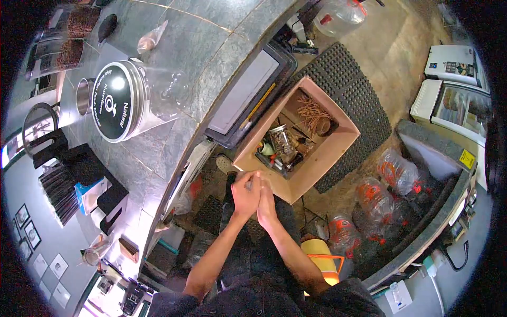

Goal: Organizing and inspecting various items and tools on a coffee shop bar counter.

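My left hand [246,195] and my right hand [266,200] are pressed together in front of my body, just below the near edge of an open cardboard box [273,180]. Whether anything lies between the palms is hidden. Inside the box are a clear jar with a metal lid [282,140], a bundle of thin brown sticks [315,113], a small round brown container [323,126] and several small mixed items. On the tiled counter to the left lies a large clear jar with a black printed lid [113,102], beside a metal cup [84,96] and a small knotted plastic bag [149,41].
A black perforated rubber mat [356,103] lies under and beyond the box. Large plastic water bottles [374,200] stand at the right. A yellow jug [317,249] is close by my right arm. A black-framed panel [245,95] leans at the counter's edge [222,83].
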A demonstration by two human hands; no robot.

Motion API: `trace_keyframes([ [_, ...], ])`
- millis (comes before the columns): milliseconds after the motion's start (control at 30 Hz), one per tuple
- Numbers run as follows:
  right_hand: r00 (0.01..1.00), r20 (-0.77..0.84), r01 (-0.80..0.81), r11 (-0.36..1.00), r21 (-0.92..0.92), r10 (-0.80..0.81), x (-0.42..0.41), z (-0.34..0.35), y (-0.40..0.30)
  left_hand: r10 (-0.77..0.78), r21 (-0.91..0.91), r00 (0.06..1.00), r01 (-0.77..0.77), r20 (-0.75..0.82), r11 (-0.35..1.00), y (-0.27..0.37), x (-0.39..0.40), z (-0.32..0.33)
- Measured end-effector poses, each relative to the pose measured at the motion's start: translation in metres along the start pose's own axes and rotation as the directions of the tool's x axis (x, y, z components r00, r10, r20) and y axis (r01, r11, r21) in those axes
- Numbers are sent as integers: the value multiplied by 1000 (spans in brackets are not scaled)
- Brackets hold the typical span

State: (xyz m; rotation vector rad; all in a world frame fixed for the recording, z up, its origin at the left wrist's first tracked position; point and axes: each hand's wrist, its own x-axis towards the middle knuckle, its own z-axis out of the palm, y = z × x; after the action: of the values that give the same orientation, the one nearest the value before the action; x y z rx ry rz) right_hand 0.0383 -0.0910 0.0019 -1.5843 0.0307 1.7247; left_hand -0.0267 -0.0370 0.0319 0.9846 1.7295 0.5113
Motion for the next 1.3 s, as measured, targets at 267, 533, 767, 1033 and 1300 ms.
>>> trace_keyframes([
  [267, 850, 388, 513, 728, -455, -357, -9, 48, -52, 278, -220, 803, -445, -528, 868, -95, 79, -13],
  [533, 368, 519, 871, 92, -482, -772, 106, 103, -114, -223, -685, 975, 158, -8, 712, -13, 60, -49],
  [767, 740, 579, 451, -387, -804, -341, 206, 136, -111, -98, -325, 995, 84, -25, 942, -31, 10, -29],
  [1033, 250, 762, 646, -483, -591, -598, 182, 80, -120, -12, -63, 1000, 11, -21, 998, -74, 0, -24],
  [1300, 939, 217, 253, 109, -961, -267, 174, -66, -2, -39, 47, 999, 39, 3, 998, -96, 20, -14],
])
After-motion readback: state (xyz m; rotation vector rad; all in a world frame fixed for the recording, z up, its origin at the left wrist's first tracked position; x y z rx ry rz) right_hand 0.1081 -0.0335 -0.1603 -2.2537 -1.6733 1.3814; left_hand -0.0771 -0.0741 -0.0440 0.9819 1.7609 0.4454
